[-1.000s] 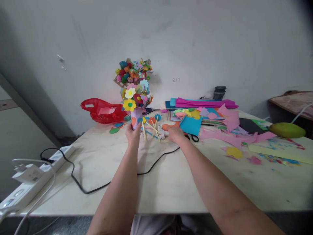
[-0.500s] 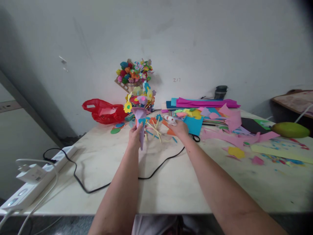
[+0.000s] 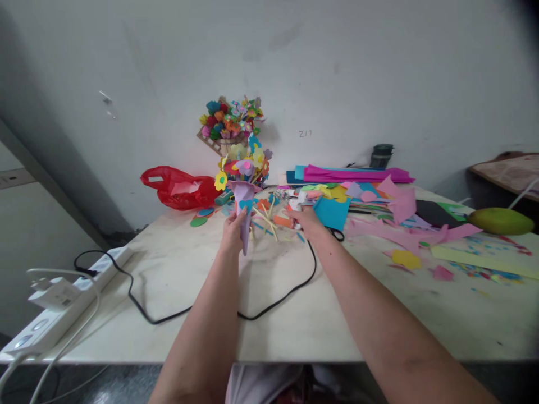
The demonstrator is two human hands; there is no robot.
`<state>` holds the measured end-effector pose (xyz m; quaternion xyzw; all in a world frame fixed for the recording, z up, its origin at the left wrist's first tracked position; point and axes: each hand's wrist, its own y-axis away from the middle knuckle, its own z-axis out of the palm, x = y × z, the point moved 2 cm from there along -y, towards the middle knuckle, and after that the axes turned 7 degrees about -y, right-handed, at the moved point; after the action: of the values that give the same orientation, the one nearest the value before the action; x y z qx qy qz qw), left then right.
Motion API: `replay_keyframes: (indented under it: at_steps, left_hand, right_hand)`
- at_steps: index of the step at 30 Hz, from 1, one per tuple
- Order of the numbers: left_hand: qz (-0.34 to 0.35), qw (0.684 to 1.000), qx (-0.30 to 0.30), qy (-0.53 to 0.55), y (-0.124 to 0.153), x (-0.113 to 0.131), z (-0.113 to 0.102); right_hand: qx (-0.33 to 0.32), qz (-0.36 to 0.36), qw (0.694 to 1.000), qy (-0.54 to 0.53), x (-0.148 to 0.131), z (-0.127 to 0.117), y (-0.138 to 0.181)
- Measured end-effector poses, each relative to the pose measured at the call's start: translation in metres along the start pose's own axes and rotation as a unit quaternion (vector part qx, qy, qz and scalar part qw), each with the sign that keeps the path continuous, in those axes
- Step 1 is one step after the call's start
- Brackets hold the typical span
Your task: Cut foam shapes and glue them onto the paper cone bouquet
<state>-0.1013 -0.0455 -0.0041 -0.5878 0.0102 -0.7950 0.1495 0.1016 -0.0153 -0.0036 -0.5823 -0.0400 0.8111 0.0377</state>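
- Power strip [image 3: 54,314] at eight o'clock: near end cut off by the frame.
- Left hand [image 3: 233,229] closed around a purple paper cone [image 3: 244,224], upright over the surface [image 3: 295,314]; paper flowers [image 3: 244,168] crowd its mouth at twelve o'clock.
- Right hand [image 3: 309,220], at the cone's three o'clock, curls down among paper scraps [image 3: 275,220]; fingertips hidden, grip impossible to tell.

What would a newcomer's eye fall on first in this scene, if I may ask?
The bright paper flowers in a purple cone, held up by the left hand over the middle of the table, catch the eye first. Behind them a second bouquet stands against the wall, with a red bag to its left. The right hand lies beside a spread of coloured paper sheets and scraps.
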Motion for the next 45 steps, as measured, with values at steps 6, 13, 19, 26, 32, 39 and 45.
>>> replay_keyframes:
  at_steps: [6, 13, 19, 26, 32, 39, 45]
  left_hand:
    - [-0.034, 0.999, -0.013, 0.023, 0.004, -0.001, 0.009]
    - [-0.059, 0.998, -0.027, 0.026, 0.008, -0.004, 0.015]
    - [-0.069, 0.997, -0.024, 0.022, 0.011, -0.004, 0.021]
    - [-0.087, 0.995, -0.014, 0.042, 0.009, -0.005, 0.018]
    - [-0.108, 0.990, -0.002, 0.088, 0.008, 0.000, 0.012]
    - [-0.118, 0.986, -0.012, 0.121, 0.008, 0.004, 0.010]
    - [-0.129, 0.983, -0.026, 0.130, 0.010, 0.005, 0.010]
  right_hand:
    - [0.072, 0.051, 0.985, -0.151, -0.001, 0.027, 0.011]
    - [0.100, 0.084, 0.955, -0.268, 0.003, 0.053, 0.028]
    - [0.151, 0.083, 0.938, -0.300, 0.006, 0.060, 0.031]
    - [0.156, 0.043, 0.958, -0.235, 0.002, 0.056, 0.031]
    - [0.074, 0.087, 0.979, -0.170, -0.007, 0.029, 0.020]
    - [-0.094, 0.129, 0.980, -0.119, -0.006, -0.008, 0.010]
    - [-0.176, 0.110, 0.976, -0.070, -0.006, -0.004, 0.012]
